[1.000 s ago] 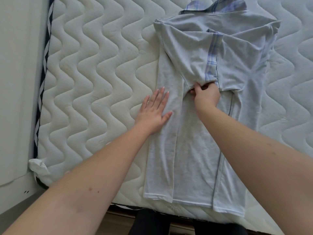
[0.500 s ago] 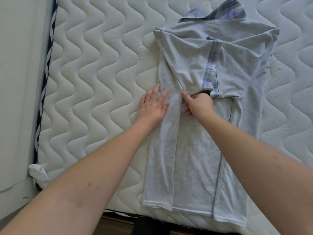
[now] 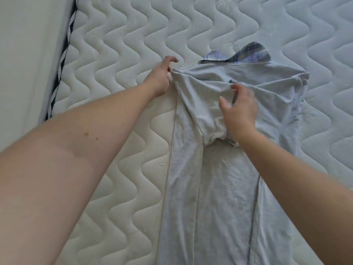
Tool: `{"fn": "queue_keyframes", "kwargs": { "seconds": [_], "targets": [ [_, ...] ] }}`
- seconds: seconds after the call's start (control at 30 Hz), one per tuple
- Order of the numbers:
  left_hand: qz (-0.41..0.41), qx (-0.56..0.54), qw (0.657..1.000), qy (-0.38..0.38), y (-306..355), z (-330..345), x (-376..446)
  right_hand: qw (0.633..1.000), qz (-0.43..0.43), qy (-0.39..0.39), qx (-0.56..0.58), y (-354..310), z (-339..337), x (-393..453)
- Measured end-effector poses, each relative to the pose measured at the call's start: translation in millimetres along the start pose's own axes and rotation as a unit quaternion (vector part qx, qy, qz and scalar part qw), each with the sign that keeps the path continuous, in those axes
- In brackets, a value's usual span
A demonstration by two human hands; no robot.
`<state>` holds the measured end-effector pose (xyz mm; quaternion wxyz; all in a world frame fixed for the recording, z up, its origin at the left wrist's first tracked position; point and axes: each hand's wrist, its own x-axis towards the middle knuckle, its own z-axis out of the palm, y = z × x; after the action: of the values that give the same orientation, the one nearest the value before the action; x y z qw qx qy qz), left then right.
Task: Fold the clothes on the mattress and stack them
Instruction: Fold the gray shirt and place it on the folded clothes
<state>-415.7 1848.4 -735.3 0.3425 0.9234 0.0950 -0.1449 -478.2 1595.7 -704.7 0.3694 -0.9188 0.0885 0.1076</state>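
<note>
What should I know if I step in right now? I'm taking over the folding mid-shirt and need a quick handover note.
Left hand: pinches the top left shoulder corner of the grey shirt.
Right hand: fingers spread and slightly curled over the folded-in sleeve; whether it grips cloth is unclear.
The shirt lies lengthwise on the mattress, plaid collar at the far end.
Done: both sides and sleeves folded inward into a long strip.
Left: smooth the shoulders, fold the strip crosswise, stack it. No finished stack is in view.

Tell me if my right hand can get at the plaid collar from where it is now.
Probably yes. The right hand hovers over the folded sleeve, and the plaid collar lies uncovered just beyond it at the shirt's far end, with nothing between.
</note>
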Motion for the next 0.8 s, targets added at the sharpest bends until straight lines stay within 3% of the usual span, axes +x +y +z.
{"fn": "queue_keyframes", "kwargs": {
  "seconds": [0.07, 0.17, 0.3, 0.4, 0.53, 0.8],
  "targets": [
    [0.025, 0.025, 0.999, -0.032, 2.4, -8.5, 14.4, 0.996, 0.073, 0.005, -0.044, 8.2, -6.7, 20.3],
    [0.072, 0.080, 0.990, -0.093, 10.7, -19.4, 27.8, 0.989, 0.144, -0.040, 0.005, 19.8, -7.8, 38.1],
    [0.115, 0.113, 0.973, -0.166, 22.8, -36.3, 34.2, 0.994, 0.108, -0.007, 0.023, 29.1, -9.2, 40.7],
    [0.120, 0.165, 0.967, -0.150, 28.0, -42.7, 37.1, 0.992, 0.074, 0.028, 0.094, 35.0, -14.3, 36.2],
    [0.104, 0.213, 0.965, -0.109, 34.2, -46.7, 47.8, 0.989, 0.077, 0.067, 0.109, 44.3, -22.9, 37.3],
    [0.023, 0.256, 0.949, -0.181, 56.5, -32.6, 62.2, 0.991, 0.075, 0.059, 0.097, 56.3, -31.7, 50.7]
  ]
}}
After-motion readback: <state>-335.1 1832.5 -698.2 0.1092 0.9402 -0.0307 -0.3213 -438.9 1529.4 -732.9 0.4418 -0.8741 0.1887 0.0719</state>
